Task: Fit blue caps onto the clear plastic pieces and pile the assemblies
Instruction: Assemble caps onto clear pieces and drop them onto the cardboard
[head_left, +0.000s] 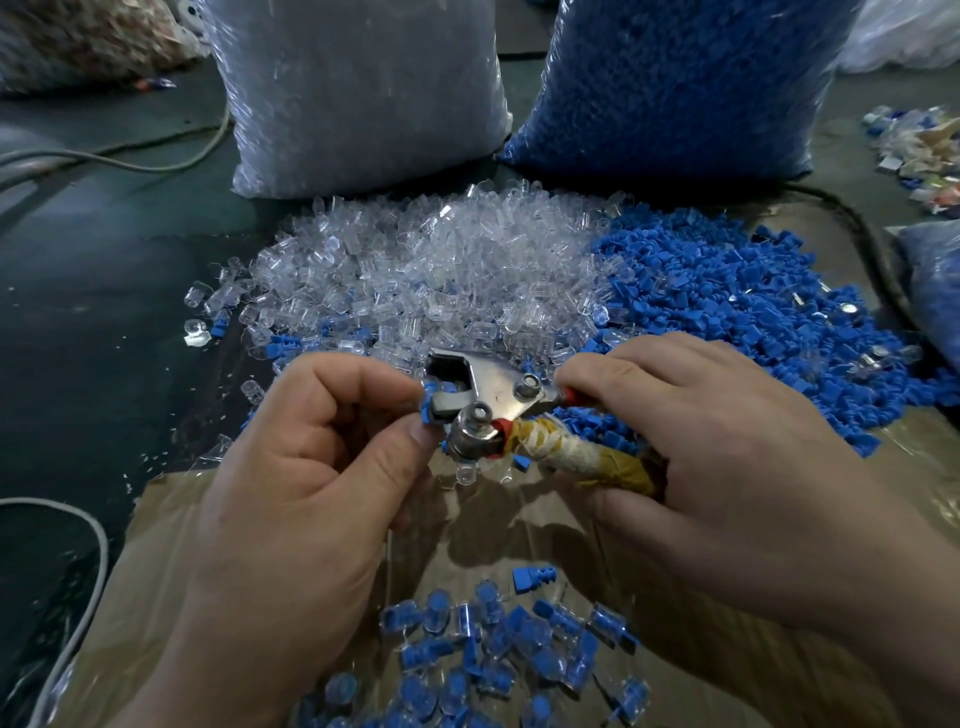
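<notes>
My left hand (311, 467) pinches a blue cap (429, 402) with a clear piece and holds it in the jaws of a metal crimping tool (488, 395). My right hand (717, 447) grips the tool's tape-wrapped handles (582, 457). Beyond the hands lies a heap of clear plastic pieces (441, 275), with a heap of blue caps (727, 301) to its right. A pile of finished blue-and-clear assemblies (498, 654) sits near me between my forearms.
A big bag of clear pieces (358, 93) and a big bag of blue caps (675, 83) stand at the back. Brown sheeting (519, 530) lies under the work. Cables (78, 597) run along the left; scraps (919, 150) lie far right.
</notes>
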